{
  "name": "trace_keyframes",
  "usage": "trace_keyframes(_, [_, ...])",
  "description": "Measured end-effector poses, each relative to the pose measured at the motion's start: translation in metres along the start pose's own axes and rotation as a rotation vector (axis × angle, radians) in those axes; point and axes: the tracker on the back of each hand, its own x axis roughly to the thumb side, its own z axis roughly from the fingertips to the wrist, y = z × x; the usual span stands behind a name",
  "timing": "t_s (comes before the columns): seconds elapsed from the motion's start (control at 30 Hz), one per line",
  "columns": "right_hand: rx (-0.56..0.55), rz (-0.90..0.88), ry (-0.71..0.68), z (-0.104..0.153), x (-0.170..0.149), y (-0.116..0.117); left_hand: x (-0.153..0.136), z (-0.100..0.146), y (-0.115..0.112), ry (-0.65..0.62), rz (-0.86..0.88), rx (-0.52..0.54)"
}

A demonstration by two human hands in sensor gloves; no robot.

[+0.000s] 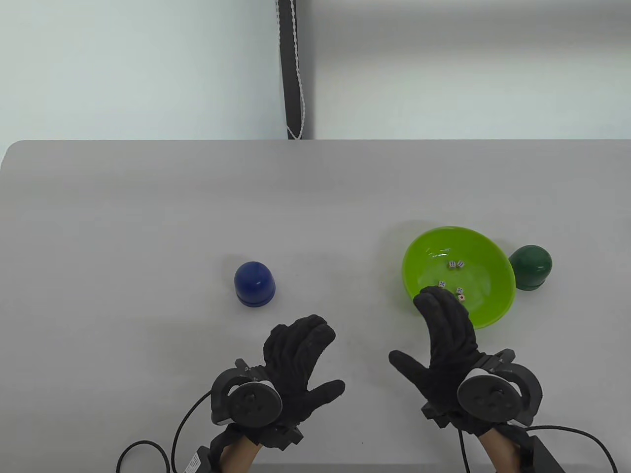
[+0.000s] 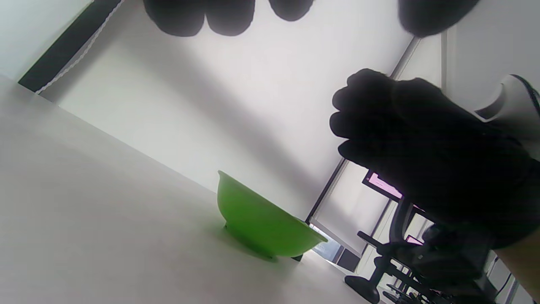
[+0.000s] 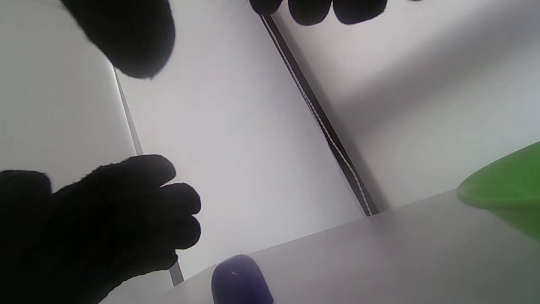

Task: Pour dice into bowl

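A lime green bowl (image 1: 485,249) stands right of centre on the table and holds several white dice (image 1: 456,264). It also shows in the left wrist view as the bowl (image 2: 261,226), and its rim (image 3: 506,185) at the right edge of the right wrist view. A blue dice cup (image 1: 254,284) stands mouth down left of centre, also seen as the cup (image 3: 240,280). A dark green dice cup (image 1: 531,266) stands mouth down just right of the bowl. My left hand (image 1: 300,362) hovers below the blue cup, fingers relaxed, holding nothing. My right hand (image 1: 446,335) is held flat, fingertips over the bowl's near rim, empty.
The grey table (image 1: 148,207) ends at a pale wall with a dark vertical strip and a white cord (image 1: 296,69). Cables (image 1: 148,448) trail from both trackers at the near edge. An office chair (image 2: 392,253) shows beyond the table in the left wrist view.
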Motion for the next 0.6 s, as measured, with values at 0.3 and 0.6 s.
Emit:
trace_keyframes(0.3, [0.058,-0.193,-0.06,0.027,0.0,0.031,-0.001,0.002,0.002,0.021,-0.057,0.036])
trace_keyframes(0.6, [0.066,-0.158,-0.054,0.028,-0.001,0.032,-0.002,0.001,0.004,0.034,-0.07,0.033])
